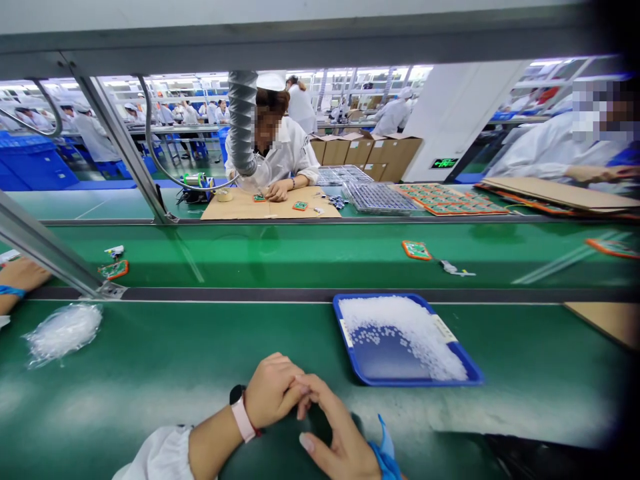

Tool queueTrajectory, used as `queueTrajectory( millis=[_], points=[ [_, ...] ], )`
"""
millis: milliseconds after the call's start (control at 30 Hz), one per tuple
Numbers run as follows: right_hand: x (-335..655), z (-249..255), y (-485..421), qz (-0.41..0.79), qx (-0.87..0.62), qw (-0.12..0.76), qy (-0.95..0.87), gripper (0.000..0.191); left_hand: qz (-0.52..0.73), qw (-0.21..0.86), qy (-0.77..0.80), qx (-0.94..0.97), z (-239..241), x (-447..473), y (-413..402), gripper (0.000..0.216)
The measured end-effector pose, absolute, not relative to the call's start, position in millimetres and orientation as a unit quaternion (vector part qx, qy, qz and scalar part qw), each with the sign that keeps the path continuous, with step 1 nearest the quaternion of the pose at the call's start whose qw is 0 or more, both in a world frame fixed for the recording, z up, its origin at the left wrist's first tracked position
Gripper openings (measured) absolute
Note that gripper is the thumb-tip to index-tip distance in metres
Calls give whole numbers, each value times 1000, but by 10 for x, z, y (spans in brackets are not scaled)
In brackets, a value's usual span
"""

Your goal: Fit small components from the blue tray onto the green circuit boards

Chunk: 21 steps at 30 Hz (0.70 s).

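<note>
My left hand (273, 390), with a pink watch strap on the wrist, rests on the green bench (165, 360) with its fingers curled. My right hand (334, 430), wearing a blue wrist strap, lies against it, fingertips touching the left hand's fingers. I see nothing held in either hand, though the space between the fingers is hidden. A blue tray (470, 370) holding several small white plastic parts sits just beyond and to the right of my hands.
A clear bag of white parts (63, 330) lies at the left, near another person's hand (20, 277). Circuit boards (416, 250) ride the green conveyor behind. A person in white works at a cardboard sheet (240, 208) opposite. A cardboard corner (607, 320) lies at right.
</note>
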State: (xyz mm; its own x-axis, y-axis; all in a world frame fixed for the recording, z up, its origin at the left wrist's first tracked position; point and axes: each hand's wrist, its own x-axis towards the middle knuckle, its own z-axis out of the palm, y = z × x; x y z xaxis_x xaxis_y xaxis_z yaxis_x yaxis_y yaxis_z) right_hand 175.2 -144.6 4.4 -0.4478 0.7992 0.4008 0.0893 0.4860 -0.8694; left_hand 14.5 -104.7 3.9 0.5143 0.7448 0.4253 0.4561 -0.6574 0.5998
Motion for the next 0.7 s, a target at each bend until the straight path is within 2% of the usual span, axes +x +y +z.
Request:
queueTrajectory(
  millis=[233,400,700],
  points=[
    [1721,129,-1427,417,-287,445,-739,43,337,139,368,855,26,151,-1057,57],
    [1762,136,-1389,401,-303,421,-756,36,312,176,351,865,19,147,-1059,58],
    [1819,164,-1285,339,-309,394,-796,21,342,225,351,842,29,156,-1065,39]
  ],
)
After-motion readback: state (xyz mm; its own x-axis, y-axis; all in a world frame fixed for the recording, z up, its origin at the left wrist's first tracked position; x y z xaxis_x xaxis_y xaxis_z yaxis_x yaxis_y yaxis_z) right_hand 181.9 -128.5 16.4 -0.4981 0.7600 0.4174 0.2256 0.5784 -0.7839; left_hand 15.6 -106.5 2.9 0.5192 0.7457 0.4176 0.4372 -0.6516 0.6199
